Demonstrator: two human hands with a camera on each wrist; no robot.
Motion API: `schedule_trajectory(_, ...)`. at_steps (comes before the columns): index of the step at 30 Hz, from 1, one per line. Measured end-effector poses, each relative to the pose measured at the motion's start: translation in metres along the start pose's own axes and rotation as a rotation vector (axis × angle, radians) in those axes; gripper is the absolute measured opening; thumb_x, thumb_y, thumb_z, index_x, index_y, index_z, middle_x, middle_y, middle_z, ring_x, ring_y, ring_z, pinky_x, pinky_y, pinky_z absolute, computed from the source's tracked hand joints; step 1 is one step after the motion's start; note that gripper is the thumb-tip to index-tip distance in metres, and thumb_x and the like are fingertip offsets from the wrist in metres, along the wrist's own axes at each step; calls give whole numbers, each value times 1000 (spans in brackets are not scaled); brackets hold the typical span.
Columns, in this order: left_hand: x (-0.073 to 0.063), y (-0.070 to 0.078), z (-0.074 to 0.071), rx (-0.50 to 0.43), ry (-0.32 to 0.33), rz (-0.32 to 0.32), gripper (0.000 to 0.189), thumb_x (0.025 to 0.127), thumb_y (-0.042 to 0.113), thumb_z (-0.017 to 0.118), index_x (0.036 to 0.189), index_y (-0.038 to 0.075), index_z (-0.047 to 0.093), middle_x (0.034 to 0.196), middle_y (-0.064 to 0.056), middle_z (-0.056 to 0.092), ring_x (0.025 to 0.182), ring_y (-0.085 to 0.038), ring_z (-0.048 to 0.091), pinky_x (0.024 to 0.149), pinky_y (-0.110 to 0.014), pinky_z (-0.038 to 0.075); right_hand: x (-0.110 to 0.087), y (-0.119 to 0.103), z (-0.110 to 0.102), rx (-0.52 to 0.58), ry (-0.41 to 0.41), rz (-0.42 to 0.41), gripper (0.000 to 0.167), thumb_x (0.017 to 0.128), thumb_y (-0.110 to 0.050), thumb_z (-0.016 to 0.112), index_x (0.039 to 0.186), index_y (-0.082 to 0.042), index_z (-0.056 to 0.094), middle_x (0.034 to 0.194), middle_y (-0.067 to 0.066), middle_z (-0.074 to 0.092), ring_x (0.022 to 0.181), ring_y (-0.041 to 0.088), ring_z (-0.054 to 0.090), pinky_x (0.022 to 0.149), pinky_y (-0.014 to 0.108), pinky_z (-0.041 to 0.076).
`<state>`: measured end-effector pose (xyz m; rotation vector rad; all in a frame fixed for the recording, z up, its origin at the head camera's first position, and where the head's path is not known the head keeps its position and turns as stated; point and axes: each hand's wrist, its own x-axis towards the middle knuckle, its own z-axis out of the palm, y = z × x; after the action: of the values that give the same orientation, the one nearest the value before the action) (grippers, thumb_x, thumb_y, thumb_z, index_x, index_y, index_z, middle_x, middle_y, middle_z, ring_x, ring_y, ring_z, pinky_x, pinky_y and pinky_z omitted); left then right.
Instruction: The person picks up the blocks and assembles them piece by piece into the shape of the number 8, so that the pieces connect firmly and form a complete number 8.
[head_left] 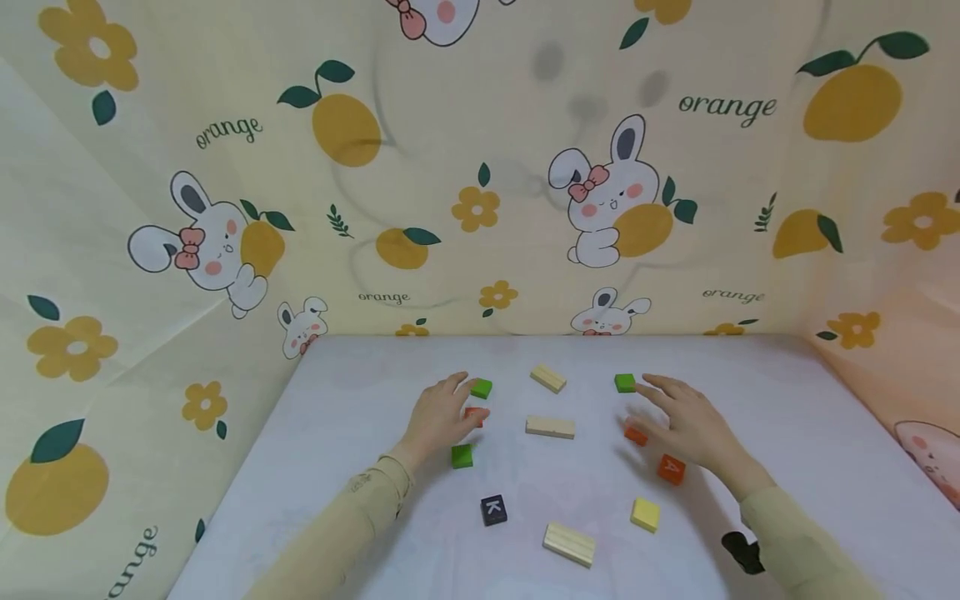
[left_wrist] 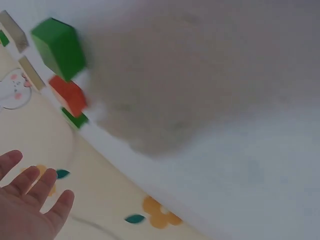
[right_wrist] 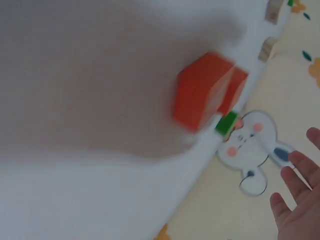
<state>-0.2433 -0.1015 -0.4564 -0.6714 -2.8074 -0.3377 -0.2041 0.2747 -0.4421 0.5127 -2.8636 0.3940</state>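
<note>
My left hand [head_left: 438,417] is held over the left side of the table, fingers spread with nothing in them. By its fingertips sit a green block [head_left: 482,388] and a red block [head_left: 474,416], the red one partly hidden by the thumb. Another green block [head_left: 462,456] lies near the wrist. On the other side, my right hand [head_left: 692,423] also holds nothing. Its fingertips overlap the edge of a green block [head_left: 624,382], and its thumb is above a red block [head_left: 636,436]. A red block with a letter A [head_left: 671,469] lies below that palm.
Between the hands lie two plain wooden strips, one farther back [head_left: 548,378] and one in the middle [head_left: 550,427]. Closer in are a black K block [head_left: 493,510], a third wooden strip [head_left: 569,544] and a yellow block [head_left: 645,515]. A patterned cloth [head_left: 525,108] walls the table.
</note>
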Motion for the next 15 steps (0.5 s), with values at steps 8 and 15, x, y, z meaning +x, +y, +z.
schedule_trajectory(8, 8, 26, 14, -21, 10, 33, 49, 90, 42, 56, 129, 11, 53, 131, -11, 53, 113, -27, 58, 87, -40, 51, 18, -26, 13, 118, -9, 57, 52, 88, -42, 59, 130, -10, 54, 131, 18, 54, 121, 40, 47, 96, 58, 39)
schedule_trajectory(15, 14, 43, 25, -74, -57, 5, 46, 89, 38, 58, 126, 12, 55, 121, -7, 59, 105, -21, 61, 82, -36, 52, 25, -42, 27, 191, -33, 53, 48, 87, -34, 63, 127, -9, 56, 126, 18, 58, 118, 39, 51, 95, 55, 41)
